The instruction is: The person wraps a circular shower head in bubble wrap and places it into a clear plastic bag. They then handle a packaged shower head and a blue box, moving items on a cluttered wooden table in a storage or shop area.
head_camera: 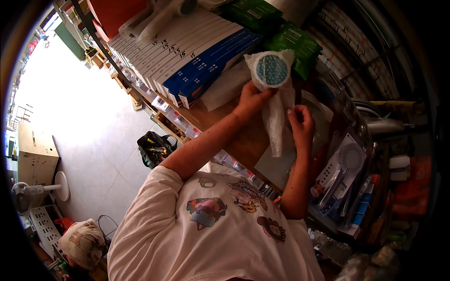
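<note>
A hand shower (271,70) with a round teal face sits inside a clear bubble-wrap bag (275,133), its handle end pointing down toward my body. My left hand (254,100) grips it just below the head, thumb across the front. At the bag's right edge, my right hand (301,123) has thumb and forefinger pinched on the loose plastic. Both hands are above a brown wooden counter (242,135). Another piece of bubble wrap (228,86) lies behind my left hand.
A row of white-and-blue boxes (190,52) lines the counter's far left, with wrapped items on top. Green packets (295,49) lie beyond the shower head. A blister-packed hand shower (351,158) is at right. On the floor stand an open tool bag (154,147) and a fan (24,198).
</note>
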`<act>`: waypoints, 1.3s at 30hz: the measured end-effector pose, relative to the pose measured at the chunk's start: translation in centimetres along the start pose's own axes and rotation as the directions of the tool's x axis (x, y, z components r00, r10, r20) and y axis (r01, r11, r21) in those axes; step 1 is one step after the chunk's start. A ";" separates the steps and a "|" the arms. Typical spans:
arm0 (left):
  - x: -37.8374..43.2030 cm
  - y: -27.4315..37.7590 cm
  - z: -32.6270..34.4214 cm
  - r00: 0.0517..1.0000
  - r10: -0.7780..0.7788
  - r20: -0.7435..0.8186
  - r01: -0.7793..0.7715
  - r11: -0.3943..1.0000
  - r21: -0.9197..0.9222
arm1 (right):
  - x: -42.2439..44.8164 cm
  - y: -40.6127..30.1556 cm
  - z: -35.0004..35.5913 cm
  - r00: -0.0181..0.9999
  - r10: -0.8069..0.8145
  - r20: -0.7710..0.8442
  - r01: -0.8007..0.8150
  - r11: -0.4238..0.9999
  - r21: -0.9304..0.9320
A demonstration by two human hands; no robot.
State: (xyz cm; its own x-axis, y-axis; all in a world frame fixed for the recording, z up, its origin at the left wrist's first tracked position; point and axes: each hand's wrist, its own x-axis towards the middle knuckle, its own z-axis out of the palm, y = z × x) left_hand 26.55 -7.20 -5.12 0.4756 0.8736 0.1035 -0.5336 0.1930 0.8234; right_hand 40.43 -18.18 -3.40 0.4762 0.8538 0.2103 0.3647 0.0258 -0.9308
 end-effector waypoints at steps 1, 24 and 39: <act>0.0 0.2 0.1 1.000 -0.006 -0.020 0.005 1.000 -0.016 | 0.0 0.0 0.1 1.000 -0.001 0.007 0.001 0.999 0.043; 0.5 0.5 -1.1 0.993 0.014 -0.118 -0.031 0.989 -0.144 | 0.6 0.6 -1.7 0.983 0.012 -0.186 0.012 0.992 0.128; -0.2 -1.3 0.1 0.972 -0.050 0.230 0.004 0.980 0.199 | 0.2 -0.8 -0.2 0.997 -0.051 0.058 0.052 0.998 -0.018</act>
State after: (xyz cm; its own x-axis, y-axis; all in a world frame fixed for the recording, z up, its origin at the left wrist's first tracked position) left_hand 27.16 -7.68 -6.16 0.6501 0.7363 0.1876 -0.3818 0.1031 0.9185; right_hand 40.38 -18.17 -2.61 0.4094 0.8803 0.2397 0.4036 0.0609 -0.9129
